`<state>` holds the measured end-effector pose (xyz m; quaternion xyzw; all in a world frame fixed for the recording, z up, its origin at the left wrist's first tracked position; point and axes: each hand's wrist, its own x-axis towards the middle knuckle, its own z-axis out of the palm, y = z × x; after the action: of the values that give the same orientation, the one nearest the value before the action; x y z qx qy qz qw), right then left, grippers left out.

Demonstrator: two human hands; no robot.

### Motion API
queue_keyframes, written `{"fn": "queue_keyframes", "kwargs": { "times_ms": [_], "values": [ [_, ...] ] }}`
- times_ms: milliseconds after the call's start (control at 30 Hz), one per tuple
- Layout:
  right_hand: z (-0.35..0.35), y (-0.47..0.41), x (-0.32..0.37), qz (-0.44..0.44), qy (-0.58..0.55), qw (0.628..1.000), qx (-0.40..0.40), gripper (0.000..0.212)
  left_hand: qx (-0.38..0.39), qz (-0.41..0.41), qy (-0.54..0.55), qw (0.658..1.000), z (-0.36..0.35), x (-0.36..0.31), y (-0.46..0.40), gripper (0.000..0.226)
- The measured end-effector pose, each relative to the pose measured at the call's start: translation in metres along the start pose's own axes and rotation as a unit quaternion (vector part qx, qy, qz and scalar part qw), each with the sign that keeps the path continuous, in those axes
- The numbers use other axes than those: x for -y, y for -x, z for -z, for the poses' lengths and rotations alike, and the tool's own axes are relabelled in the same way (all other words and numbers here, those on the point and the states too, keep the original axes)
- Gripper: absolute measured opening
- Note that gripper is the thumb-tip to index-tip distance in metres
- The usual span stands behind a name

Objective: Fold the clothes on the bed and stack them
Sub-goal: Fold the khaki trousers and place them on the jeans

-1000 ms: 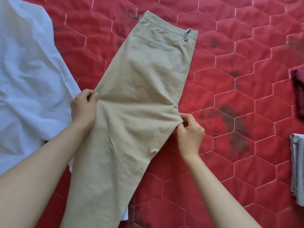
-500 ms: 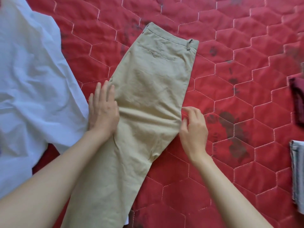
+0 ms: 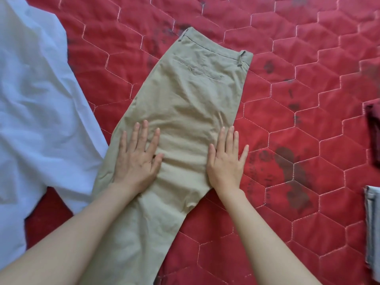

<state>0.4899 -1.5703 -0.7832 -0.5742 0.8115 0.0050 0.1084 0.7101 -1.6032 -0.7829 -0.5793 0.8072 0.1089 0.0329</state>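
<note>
**A:** Head view, item one?

**B:** Khaki trousers [image 3: 185, 124], laid on the red quilted bed [image 3: 308, 182], waistband at the far end, legs running towards the wearer. Folded lengthwise, one leg over the other. Left hand [image 3: 136, 161] flat on the cloth near the left edge, fingers straight and spread, gripping nothing. Right hand [image 3: 225, 161] likewise flat, fingers straight, resting at the right edge, partly on the bed.

**A:** Progress?

**B:** Judged early for this item: first fold made, cloth being pressed smooth, wrinkles showing between the hands. Crosswise folds and stacking not yet done.

**A:** Other stock?

**B:** White garment [image 3: 41, 120], left, rumpled and unfolded, just beside the trousers. Dark red cloth [image 3: 373, 130] and a pale grey folded piece [image 3: 373, 223] at the right edge, well apart from the trousers.

**A:** Gaps in the record?

**B:** Trouser hems cut off by the lower frame. Both right-edge pieces cropped; whether they form a stack cannot be told. White garment's type unclear.
</note>
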Motion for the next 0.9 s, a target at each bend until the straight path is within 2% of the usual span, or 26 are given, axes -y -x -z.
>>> {"fn": "queue_keyframes", "kwargs": {
  "times_ms": [67,167,233,300,367,433,500,633,733,800,900],
  "values": [
    [0.008,-0.007,0.003,-0.006,-0.031,0.999,0.008,0.058,0.008,0.007,0.004,1.0,0.004,-0.003,-0.011,0.065],
    [0.03,-0.047,0.011,0.009,-0.123,0.991,-0.046,0.054,0.008,-0.019,-0.026,0.999,0.009,-0.002,-0.044,0.065],
    [0.045,-0.09,0.018,0.03,-0.141,0.988,-0.053,0.054,0.006,-0.026,-0.042,0.999,0.01,-0.002,-0.069,0.065],
    [0.052,-0.129,0.029,0.086,-0.075,0.992,-0.05,0.054,-0.002,-0.018,-0.033,0.999,0.009,-0.004,-0.091,0.065],
    [0.05,-0.15,0.05,0.187,0.005,0.981,-0.043,0.055,-0.018,-0.008,-0.017,1.0,0.01,-0.006,-0.109,0.064],
    [0.036,-0.151,0.066,0.315,0.077,0.946,-0.019,0.057,-0.042,-0.001,-0.007,0.999,0.011,-0.007,-0.119,0.063],
    [0.022,-0.157,0.063,0.375,0.123,0.919,-0.006,0.057,-0.068,-0.003,-0.006,0.998,0.008,-0.007,-0.122,0.061],
    [0.034,-0.227,0.046,0.209,0.087,0.974,-0.018,0.056,-0.086,-0.006,0.0,0.996,0.002,-0.007,-0.121,0.06],
    [0.053,-0.27,0.05,0.131,0.07,0.989,0.011,0.058,-0.079,-0.005,0.001,0.997,0.004,-0.007,-0.12,0.06],
    [0.055,-0.266,0.063,0.145,0.066,0.987,-0.012,0.058,-0.081,-0.001,0.003,0.997,0.004,-0.007,-0.12,0.06],
    [0.039,-0.216,0.085,0.26,0.031,0.965,-0.011,0.055,-0.087,-0.003,0.006,0.996,0.004,-0.007,-0.12,0.059]
  ]
}}
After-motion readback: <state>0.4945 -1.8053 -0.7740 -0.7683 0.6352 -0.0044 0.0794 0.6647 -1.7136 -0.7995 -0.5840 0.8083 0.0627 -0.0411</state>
